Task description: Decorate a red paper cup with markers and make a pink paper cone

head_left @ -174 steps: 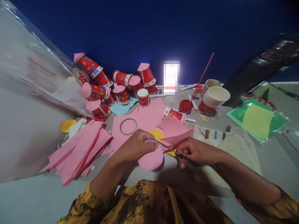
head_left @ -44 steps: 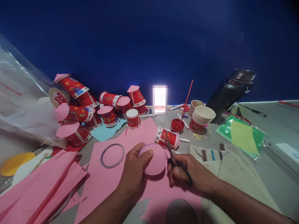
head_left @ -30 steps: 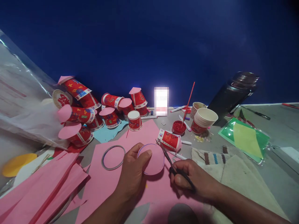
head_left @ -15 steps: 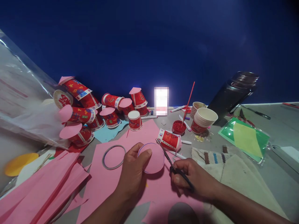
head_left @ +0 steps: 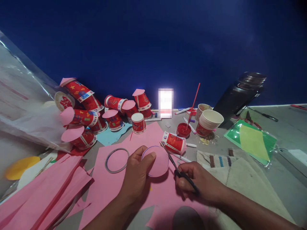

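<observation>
My left hand [head_left: 136, 179] pinches a pink paper disc [head_left: 157, 163] with a pen-drawn rim, thumb on top. My right hand [head_left: 199, 183] grips small black scissors [head_left: 178, 167]; their blades point up and left, right beside the disc's right edge. Both hands hover over a large pink paper sheet [head_left: 115, 188]. A grey ring [head_left: 116, 156] lies on that sheet just left of my left hand. A red printed paper cup [head_left: 174, 142] lies on its side beyond the scissor tips.
Several red cups with pink caps [head_left: 96, 111] are heaped at the back left. A stack of cups [head_left: 209, 123], a red paint lid [head_left: 183, 129] with a brush, markers, a dark flask [head_left: 237, 95], green and yellow paper [head_left: 251, 140] and a cloth [head_left: 230, 169] lie right. Pink offcuts [head_left: 45, 195] lie left.
Earlier the scissors were cutting the disc from the sheet near my lap. Now the disc is free and held up. Over the last second both hands have barely moved.
</observation>
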`<state>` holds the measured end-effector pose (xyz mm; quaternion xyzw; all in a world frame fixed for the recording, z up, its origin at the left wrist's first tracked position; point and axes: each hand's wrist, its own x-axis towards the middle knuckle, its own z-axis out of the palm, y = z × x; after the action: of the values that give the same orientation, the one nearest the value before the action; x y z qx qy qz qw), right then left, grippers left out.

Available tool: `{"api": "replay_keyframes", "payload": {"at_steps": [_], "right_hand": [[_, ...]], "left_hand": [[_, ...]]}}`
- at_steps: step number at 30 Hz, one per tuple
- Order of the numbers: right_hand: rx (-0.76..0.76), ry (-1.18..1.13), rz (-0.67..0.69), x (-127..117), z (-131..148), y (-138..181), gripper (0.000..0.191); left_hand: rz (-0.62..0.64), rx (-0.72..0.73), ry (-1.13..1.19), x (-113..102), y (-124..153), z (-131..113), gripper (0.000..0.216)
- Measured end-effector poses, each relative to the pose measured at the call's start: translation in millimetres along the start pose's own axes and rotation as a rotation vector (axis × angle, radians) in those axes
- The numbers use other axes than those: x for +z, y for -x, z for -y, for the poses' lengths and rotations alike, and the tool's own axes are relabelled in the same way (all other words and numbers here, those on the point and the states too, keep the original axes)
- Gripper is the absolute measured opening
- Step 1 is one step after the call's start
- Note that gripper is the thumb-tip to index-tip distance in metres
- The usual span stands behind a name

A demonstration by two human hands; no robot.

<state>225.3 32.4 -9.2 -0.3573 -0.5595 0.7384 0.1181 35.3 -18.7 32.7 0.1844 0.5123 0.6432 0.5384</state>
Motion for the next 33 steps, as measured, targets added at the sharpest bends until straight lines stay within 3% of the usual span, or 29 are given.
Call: {"api": "replay_keyframes", "payload": {"at_steps": [17,33], "right_hand": [[0.019,-0.007,-0.005,-2.3,-1.3,-1.6,0.050],[0.030,-0.034,0.009,-2.1,-4.4,-3.2,0.049]], "left_hand": [[0.001,-0.009,0.040,0.2,-1.8,0.3,0.027],[-0.010,-0.034,0.046,-1.1,-2.2,-3.1,0.033]]}}
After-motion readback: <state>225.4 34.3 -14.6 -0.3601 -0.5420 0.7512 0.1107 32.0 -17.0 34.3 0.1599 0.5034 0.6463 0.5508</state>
